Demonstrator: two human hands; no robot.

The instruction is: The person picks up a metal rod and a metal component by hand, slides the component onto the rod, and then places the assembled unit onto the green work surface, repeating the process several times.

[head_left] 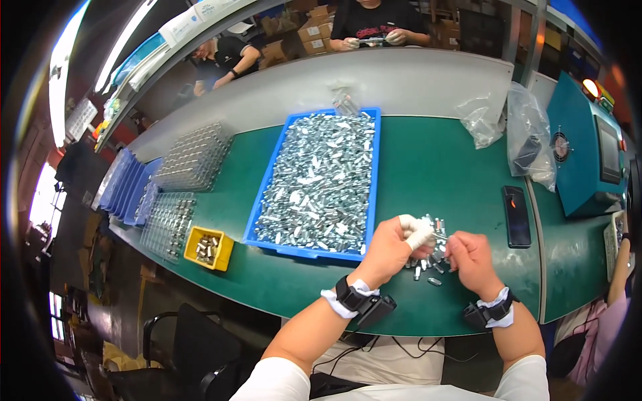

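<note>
My left hand, with white coverings on thumb and fingertips, is closed in a pinch over the green table. A small silvery metal part pokes out from its fingers toward my right hand. That hand is curled closed close beside it; whatever its fingertips hold is too small to make out. Beneath and between both hands lies a loose pile of small shiny metal parts, partly hidden by my left hand. Left of them stands a large blue tray heaped with similar metal pieces.
A yellow bin of small metal parts sits at left, near clear racks and blue trays. At right are a phone, plastic bags and a teal machine. Two people work beyond the grey partition.
</note>
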